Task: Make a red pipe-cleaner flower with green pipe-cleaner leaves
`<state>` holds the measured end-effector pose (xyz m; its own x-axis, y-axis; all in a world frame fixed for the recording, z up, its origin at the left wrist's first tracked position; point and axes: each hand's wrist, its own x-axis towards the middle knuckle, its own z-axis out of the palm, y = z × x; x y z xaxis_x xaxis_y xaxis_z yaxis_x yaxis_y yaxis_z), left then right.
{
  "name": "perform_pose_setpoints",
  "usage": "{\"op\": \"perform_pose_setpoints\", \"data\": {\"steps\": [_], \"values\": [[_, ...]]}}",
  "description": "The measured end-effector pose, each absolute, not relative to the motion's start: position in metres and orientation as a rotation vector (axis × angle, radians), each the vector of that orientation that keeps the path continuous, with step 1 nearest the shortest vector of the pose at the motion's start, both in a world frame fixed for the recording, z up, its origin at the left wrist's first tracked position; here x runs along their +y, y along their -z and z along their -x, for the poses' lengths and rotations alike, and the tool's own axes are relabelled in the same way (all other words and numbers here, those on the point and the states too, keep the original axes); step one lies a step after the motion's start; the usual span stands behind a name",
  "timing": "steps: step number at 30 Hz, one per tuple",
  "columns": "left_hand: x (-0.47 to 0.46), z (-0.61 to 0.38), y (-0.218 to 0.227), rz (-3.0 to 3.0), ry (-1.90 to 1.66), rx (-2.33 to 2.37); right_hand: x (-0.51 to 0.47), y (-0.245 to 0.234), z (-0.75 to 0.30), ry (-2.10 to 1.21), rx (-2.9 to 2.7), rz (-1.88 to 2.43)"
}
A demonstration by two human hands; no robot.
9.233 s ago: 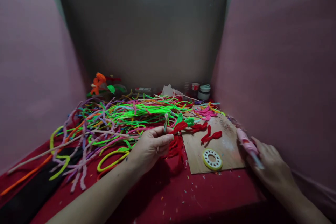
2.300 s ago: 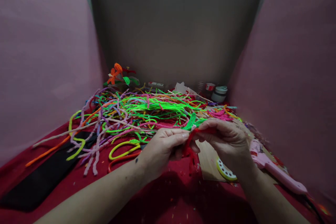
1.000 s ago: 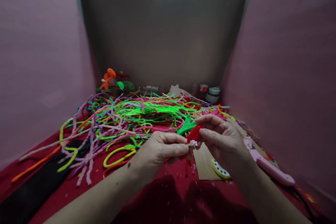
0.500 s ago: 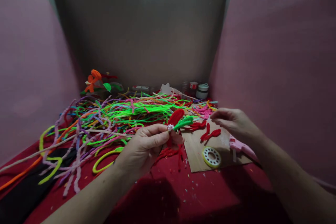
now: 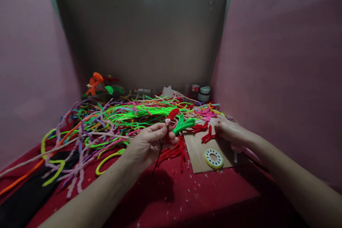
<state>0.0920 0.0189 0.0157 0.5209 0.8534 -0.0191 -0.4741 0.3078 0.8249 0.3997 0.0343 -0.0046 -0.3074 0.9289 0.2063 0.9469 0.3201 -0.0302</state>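
Observation:
My left hand (image 5: 153, 137) pinches a pipe-cleaner flower, its red petal (image 5: 172, 114) pointing up beside a cluster of small white beads (image 5: 167, 121). A thin dark stem (image 5: 158, 158) runs down below the fingers. Green pipe-cleaner loops (image 5: 184, 124) fan out to the right of the same hand. Over the cardboard, my right hand (image 5: 231, 131) has its fingers curled at one end of a red pipe-cleaner piece (image 5: 207, 137), covering that end. Beneath that hand, a pink glue gun (image 5: 248, 151) is partly hidden.
A large tangle of coloured pipe cleaners (image 5: 149, 110) covers the table's left and middle. A white and yellow tape roll (image 5: 213, 158) lies on the cardboard sheet (image 5: 196, 156). An orange flower (image 5: 94, 82) and a lidded jar (image 5: 204, 93) stand at the back.
My right hand has moved down onto the red piece on the cardboard. My left hand has shifted slightly left and turned the flower, so its dark stem now shows.

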Motion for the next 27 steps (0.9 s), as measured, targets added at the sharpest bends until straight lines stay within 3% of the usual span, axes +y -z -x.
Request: {"op": "perform_pose_setpoints", "data": {"steps": [4, 13, 18, 27], "values": [[0.018, -0.094, -0.014, -0.801, -0.945, 0.536, 0.02, -0.01, -0.396, 0.109, -2.288, 1.659], [0.007, -0.099, -0.018, -0.824, -0.848, 0.485, -0.021, -0.027, -0.316, 0.083, -1.906, 0.861], [0.003, -0.098, -0.018, -0.889, -0.704, 0.381, -0.025, -0.021, -0.295, 0.197, -1.899, 0.767], [0.001, -0.101, -0.018, -0.941, -0.781, 0.421, -0.023, -0.008, -0.29, 0.325, -2.061, 0.784]]}}
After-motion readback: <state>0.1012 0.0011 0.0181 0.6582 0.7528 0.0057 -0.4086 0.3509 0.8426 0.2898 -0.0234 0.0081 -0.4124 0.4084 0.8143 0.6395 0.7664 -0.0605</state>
